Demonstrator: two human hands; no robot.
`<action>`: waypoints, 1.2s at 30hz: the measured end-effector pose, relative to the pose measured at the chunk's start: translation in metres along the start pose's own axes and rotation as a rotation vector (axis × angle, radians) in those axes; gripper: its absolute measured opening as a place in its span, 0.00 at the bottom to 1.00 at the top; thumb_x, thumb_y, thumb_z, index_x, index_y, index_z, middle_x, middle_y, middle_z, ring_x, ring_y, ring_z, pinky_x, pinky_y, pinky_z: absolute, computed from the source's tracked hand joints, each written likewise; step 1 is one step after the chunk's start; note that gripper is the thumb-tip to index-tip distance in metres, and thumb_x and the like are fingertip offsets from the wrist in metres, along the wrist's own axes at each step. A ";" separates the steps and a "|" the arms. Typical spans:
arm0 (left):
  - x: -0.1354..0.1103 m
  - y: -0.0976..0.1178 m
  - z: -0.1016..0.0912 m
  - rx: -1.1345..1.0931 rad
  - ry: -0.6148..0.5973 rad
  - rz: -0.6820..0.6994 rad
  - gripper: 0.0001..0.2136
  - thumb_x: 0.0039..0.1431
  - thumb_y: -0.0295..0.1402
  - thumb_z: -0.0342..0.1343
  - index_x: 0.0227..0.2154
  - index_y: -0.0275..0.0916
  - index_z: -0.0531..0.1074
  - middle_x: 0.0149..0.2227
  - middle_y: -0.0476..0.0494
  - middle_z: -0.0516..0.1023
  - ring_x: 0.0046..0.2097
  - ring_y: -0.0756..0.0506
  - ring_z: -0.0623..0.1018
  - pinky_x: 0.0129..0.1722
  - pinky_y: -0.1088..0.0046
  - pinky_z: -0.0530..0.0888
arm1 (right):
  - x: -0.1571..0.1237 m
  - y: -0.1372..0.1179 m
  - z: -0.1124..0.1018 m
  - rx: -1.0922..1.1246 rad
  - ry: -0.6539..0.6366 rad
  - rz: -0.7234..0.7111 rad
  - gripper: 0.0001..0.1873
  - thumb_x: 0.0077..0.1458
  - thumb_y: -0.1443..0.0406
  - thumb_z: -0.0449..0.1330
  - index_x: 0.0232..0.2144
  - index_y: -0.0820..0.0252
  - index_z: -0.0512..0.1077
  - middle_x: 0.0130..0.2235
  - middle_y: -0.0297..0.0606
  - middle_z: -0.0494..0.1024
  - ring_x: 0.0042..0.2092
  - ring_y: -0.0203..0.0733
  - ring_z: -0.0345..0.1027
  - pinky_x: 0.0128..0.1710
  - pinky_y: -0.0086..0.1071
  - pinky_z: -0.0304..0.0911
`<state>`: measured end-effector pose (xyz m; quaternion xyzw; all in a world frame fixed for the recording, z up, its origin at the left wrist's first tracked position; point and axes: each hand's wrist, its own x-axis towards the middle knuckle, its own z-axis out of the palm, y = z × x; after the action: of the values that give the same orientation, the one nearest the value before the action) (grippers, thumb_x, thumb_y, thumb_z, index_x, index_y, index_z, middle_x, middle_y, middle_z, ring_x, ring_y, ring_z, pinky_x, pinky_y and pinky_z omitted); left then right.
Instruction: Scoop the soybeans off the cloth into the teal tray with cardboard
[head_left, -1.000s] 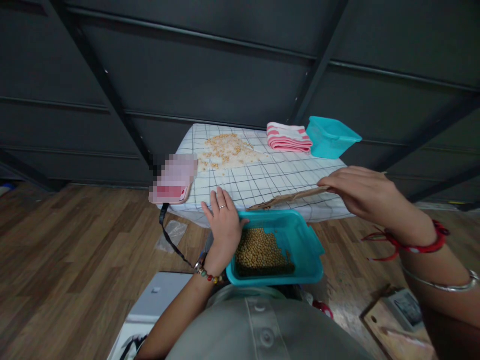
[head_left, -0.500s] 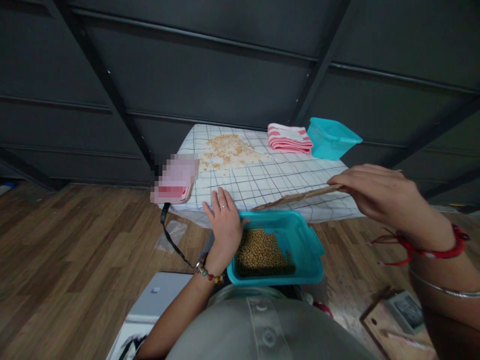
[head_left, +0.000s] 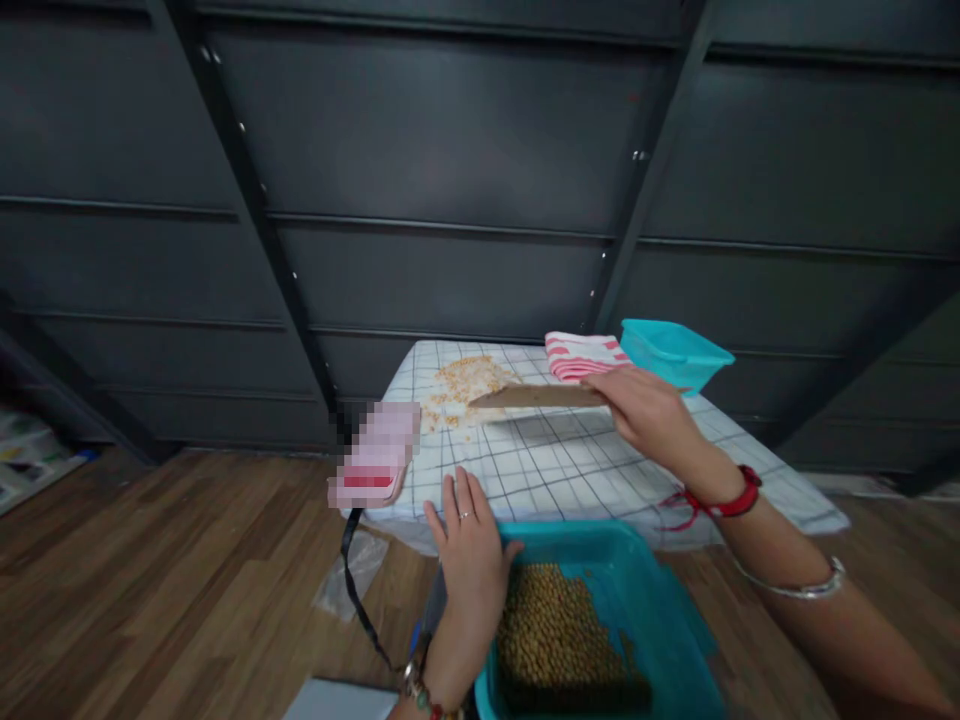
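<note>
- Right hand (head_left: 646, 412): gripping one end of a piece of cardboard (head_left: 536, 396) above the checked cloth (head_left: 540, 475).
- Left hand (head_left: 472, 560): open, fingers spread, thumb over the rim of the tub (head_left: 679, 615).
- Tub: by the cloth's near edge, beans (head_left: 555, 630) inside.
- Cloth: loose beans (head_left: 466, 370) far left, phone (head_left: 384, 445) at left edge, folded towel (head_left: 589, 356) and blue box (head_left: 667, 352) far right.

Pink phone-like object (head_left: 382, 440) (partly pixelated), black strap (head_left: 347, 562), folded pink-and-white towel (head_left: 589, 355), clear plastic bag (head_left: 369, 562) on wooden floor (head_left: 225, 560), dark panelled wall (head_left: 442, 130)
</note>
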<state>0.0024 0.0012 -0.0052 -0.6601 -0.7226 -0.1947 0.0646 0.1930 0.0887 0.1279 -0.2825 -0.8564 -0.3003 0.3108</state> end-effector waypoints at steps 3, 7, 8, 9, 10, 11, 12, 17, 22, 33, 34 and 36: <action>-0.002 -0.001 0.014 0.026 0.074 0.016 0.33 0.43 0.35 0.58 0.54 0.29 0.59 0.58 0.28 0.61 0.58 0.32 0.60 0.55 0.45 0.58 | 0.003 -0.012 0.014 -0.011 0.034 -0.030 0.19 0.48 0.78 0.44 0.37 0.64 0.69 0.31 0.41 0.75 0.33 0.40 0.67 0.32 0.35 0.62; -0.004 -0.001 0.027 0.064 0.109 -0.022 0.34 0.40 0.33 0.58 0.54 0.29 0.59 0.58 0.30 0.60 0.59 0.32 0.58 0.56 0.45 0.56 | 0.007 -0.005 0.038 -0.061 0.082 -0.085 0.21 0.46 0.79 0.43 0.37 0.65 0.69 0.31 0.41 0.75 0.33 0.39 0.65 0.32 0.34 0.60; -0.004 -0.001 0.028 0.070 0.108 -0.029 0.34 0.40 0.33 0.58 0.54 0.29 0.59 0.58 0.31 0.60 0.60 0.32 0.58 0.56 0.45 0.56 | 0.009 0.002 0.046 -0.077 0.089 -0.067 0.20 0.46 0.79 0.43 0.37 0.66 0.70 0.31 0.41 0.75 0.33 0.39 0.65 0.32 0.33 0.59; -0.003 -0.001 0.029 0.075 0.104 -0.029 0.34 0.40 0.33 0.58 0.54 0.29 0.59 0.59 0.31 0.60 0.60 0.32 0.58 0.56 0.45 0.56 | 0.011 0.009 0.055 -0.095 0.095 -0.035 0.20 0.46 0.80 0.44 0.36 0.65 0.70 0.31 0.41 0.75 0.33 0.39 0.65 0.33 0.33 0.59; -0.003 -0.001 0.030 0.079 0.099 -0.033 0.34 0.39 0.32 0.58 0.54 0.29 0.60 0.59 0.32 0.60 0.60 0.32 0.58 0.56 0.45 0.56 | 0.014 0.016 0.064 -0.120 0.106 0.000 0.20 0.46 0.80 0.44 0.36 0.65 0.70 0.31 0.40 0.75 0.33 0.39 0.65 0.33 0.32 0.59; -0.003 -0.001 0.030 0.082 0.094 -0.035 0.34 0.39 0.32 0.57 0.54 0.29 0.60 0.59 0.32 0.60 0.60 0.32 0.58 0.56 0.45 0.56 | 0.016 0.024 0.073 -0.142 0.110 0.039 0.20 0.46 0.80 0.44 0.36 0.64 0.70 0.31 0.40 0.75 0.33 0.39 0.65 0.34 0.32 0.59; -0.002 -0.001 0.030 0.084 0.087 -0.038 0.34 0.38 0.32 0.57 0.53 0.29 0.60 0.59 0.32 0.60 0.60 0.32 0.58 0.56 0.45 0.55 | 0.019 0.030 0.081 -0.150 0.116 0.061 0.20 0.45 0.80 0.45 0.36 0.65 0.70 0.30 0.40 0.75 0.33 0.39 0.65 0.35 0.32 0.58; -0.001 -0.005 0.034 0.071 0.061 -0.050 0.35 0.37 0.34 0.58 0.53 0.30 0.61 0.59 0.32 0.59 0.59 0.31 0.58 0.56 0.45 0.55 | 0.026 0.040 0.109 -0.173 0.134 0.097 0.18 0.46 0.80 0.46 0.36 0.66 0.70 0.30 0.41 0.75 0.33 0.40 0.65 0.35 0.33 0.57; 0.000 -0.008 0.037 0.058 0.059 -0.048 0.35 0.36 0.35 0.59 0.53 0.31 0.62 0.59 0.32 0.60 0.59 0.31 0.57 0.56 0.45 0.55 | 0.021 0.023 0.109 -0.189 0.127 0.065 0.17 0.49 0.79 0.46 0.37 0.65 0.69 0.28 0.39 0.73 0.31 0.39 0.63 0.35 0.33 0.54; 0.001 -0.008 0.039 0.050 0.060 -0.056 0.37 0.35 0.36 0.61 0.53 0.31 0.61 0.59 0.31 0.59 0.59 0.30 0.57 0.56 0.43 0.53 | 0.018 0.011 0.100 -0.166 0.135 -0.004 0.17 0.49 0.79 0.45 0.37 0.65 0.69 0.27 0.37 0.72 0.30 0.39 0.61 0.34 0.32 0.52; 0.001 -0.008 0.039 0.052 0.058 -0.057 0.37 0.35 0.36 0.60 0.53 0.31 0.61 0.59 0.31 0.59 0.60 0.30 0.57 0.56 0.43 0.53 | 0.017 0.012 0.099 -0.171 0.140 0.002 0.17 0.49 0.79 0.45 0.37 0.66 0.69 0.27 0.37 0.72 0.30 0.39 0.60 0.35 0.33 0.52; 0.001 -0.008 0.037 0.053 0.047 -0.060 0.37 0.36 0.35 0.60 0.53 0.30 0.61 0.59 0.31 0.59 0.60 0.31 0.57 0.56 0.44 0.53 | 0.016 0.014 0.100 -0.186 0.144 0.016 0.16 0.50 0.78 0.46 0.37 0.66 0.69 0.27 0.38 0.72 0.30 0.40 0.60 0.35 0.33 0.52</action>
<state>0.0009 0.0149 -0.0399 -0.6316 -0.7451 -0.1927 0.0929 0.1556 0.1717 0.0816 -0.2943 -0.7981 -0.3955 0.3464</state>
